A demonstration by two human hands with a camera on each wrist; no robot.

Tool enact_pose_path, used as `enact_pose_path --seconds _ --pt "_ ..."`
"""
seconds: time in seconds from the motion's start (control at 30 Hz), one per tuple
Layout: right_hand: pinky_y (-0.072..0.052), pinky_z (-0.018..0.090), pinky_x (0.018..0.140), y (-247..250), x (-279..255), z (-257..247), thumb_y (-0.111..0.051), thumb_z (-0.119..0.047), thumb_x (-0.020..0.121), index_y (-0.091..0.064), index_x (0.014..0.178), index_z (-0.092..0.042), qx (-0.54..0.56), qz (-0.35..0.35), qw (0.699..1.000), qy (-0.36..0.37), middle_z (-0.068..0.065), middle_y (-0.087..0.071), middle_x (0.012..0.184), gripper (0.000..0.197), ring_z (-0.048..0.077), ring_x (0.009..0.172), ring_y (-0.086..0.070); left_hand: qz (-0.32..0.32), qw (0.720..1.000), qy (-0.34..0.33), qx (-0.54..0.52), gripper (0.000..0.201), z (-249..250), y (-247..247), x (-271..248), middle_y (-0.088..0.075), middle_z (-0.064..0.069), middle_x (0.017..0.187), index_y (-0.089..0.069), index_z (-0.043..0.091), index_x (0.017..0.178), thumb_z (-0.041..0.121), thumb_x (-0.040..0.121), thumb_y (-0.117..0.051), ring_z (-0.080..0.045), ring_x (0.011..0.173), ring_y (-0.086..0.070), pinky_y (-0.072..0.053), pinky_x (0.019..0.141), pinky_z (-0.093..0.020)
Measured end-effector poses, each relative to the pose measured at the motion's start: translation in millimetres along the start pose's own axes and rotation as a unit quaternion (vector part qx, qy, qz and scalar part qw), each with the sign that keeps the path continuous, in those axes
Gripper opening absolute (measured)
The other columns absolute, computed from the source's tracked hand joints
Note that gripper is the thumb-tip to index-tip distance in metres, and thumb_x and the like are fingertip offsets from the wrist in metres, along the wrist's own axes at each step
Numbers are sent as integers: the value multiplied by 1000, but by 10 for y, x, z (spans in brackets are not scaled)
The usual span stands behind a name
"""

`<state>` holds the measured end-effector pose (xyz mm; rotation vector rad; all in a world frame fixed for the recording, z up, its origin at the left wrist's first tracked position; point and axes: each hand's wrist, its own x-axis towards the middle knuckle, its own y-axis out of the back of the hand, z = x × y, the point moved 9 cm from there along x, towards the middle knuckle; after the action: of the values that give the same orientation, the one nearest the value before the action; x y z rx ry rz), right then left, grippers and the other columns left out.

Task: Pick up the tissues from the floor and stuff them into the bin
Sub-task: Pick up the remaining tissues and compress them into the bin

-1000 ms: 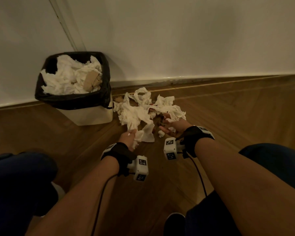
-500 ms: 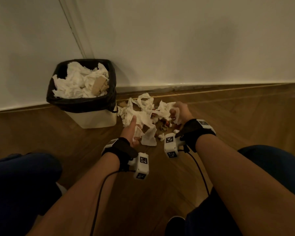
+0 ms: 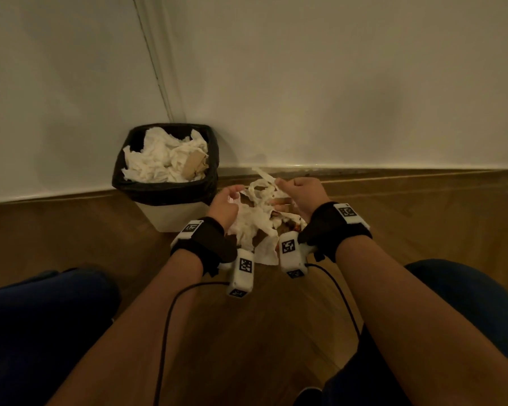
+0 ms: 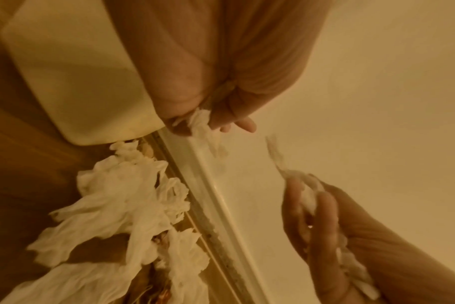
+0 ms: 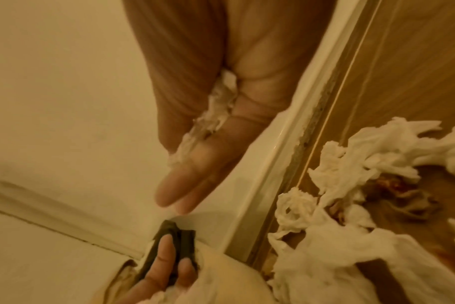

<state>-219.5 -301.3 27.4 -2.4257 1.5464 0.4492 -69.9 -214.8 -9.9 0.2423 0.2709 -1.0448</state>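
A white bin with a black liner stands against the wall, heaped with crumpled tissues and a piece of cardboard. A pile of white tissues lies on the wooden floor just right of it. My left hand hovers over the pile's left side, pinching a tissue wad. My right hand is curled round a tissue strip that sticks up toward the wall. The right wrist view shows that tissue squeezed in the palm.
Reddish-brown scraps lie among the floor tissues. A white skirting board runs along the wall right behind the pile. My knees in dark trousers flank both arms, and cables hang from the wrist cameras.
Both hands have lifted off the pile with tissue in them and moved away from me toward the wall. The right hand closed into a fist round its strip.
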Motion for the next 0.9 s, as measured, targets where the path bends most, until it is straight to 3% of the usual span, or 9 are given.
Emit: enact_pose_path --seconds 0.1,0.17,0.23,0.33,0.43,0.53,0.63,0.7,0.9 --pt "-57 26 56 -177 -47 -103 -59 -4 90 -44 60 -9 119 -26 993 3 8 -62 56 34 27 66 -70 -9 999 -40 -22 45 203 81 -33 -50 0 94 -53 15 101 -23 79 -41 -28 106 -49 -43 95 -39" --pt "-59 27 61 -275 -72 -182 -57 1 90 -46 64 -8 158 -30 987 19 8 -58 65 30 26 72 -69 -10 998 -50 -36 46 307 150 -60 -49 1 96 -53 19 96 -22 80 -42 -29 106 -52 -50 90 -41" --pt "-59 27 63 -370 -94 -252 -53 7 90 -43 71 -10 176 -35 983 39 13 -57 82 27 24 78 -67 -19 996 -46 -68 46 373 213 -100 -48 0 100 -53 21 95 -21 82 -40 -22 94 -57 -55 71 -33" --pt "-57 23 58 -550 -119 -327 -44 14 90 -44 77 -10 173 -50 982 53 15 -61 89 27 20 76 -65 -19 994 -65 -87 47 527 362 -186 -47 -1 99 -53 24 92 -18 85 -33 -14 73 -51 -50 50 -23" --pt "-41 15 40 -747 -129 -368 -37 9 93 -55 82 -11 101 -50 992 53 7 -55 72 29 11 56 -49 0 991 -93 -95 48 673 592 -231 -46 0 95 -51 23 88 -19 83 -29 -11 68 -44 -39 43 -17" --pt "-17 14 33 -939 -118 -330 -28 0 89 -45 62 -13 61 -47 997 8 2 -33 59 35 10 41 -26 31 987 -100 -120 39 766 854 -252 -44 2 94 -49 23 84 -12 77 -32 -13 76 -42 -32 51 -21" --pt "-14 18 41 -1148 -100 -345 -31 -11 84 -33 56 -16 -7 -49 999 -6 1 -25 56 29 12 43 -20 57 983 -88 -154 28 807 1081 -246 -46 -11 116 -54 17 91 5 71 -39 -25 109 -46 -41 89 -33" --pt "-14 23 46 -1305 -86 -370 -32 -13 85 -32 57 -16 -43 -61 997 3 0 -27 57 29 13 48 -20 85 982 -84 -143 39 825 1225 -215 -41 -21 137 -55 5 114 -2 84 -32 -33 128 -38 -31 110 -45" --pt "-43 21 60 -1708 -50 -494 -32 14 84 -42 73 -19 -61 -113 989 78 -2 -51 71 37 11 67 -49 119 982 -133 60 51 896 1449 -82 -38 -16 140 -50 8 130 -11 88 -27 -25 129 -38 -29 113 -35"
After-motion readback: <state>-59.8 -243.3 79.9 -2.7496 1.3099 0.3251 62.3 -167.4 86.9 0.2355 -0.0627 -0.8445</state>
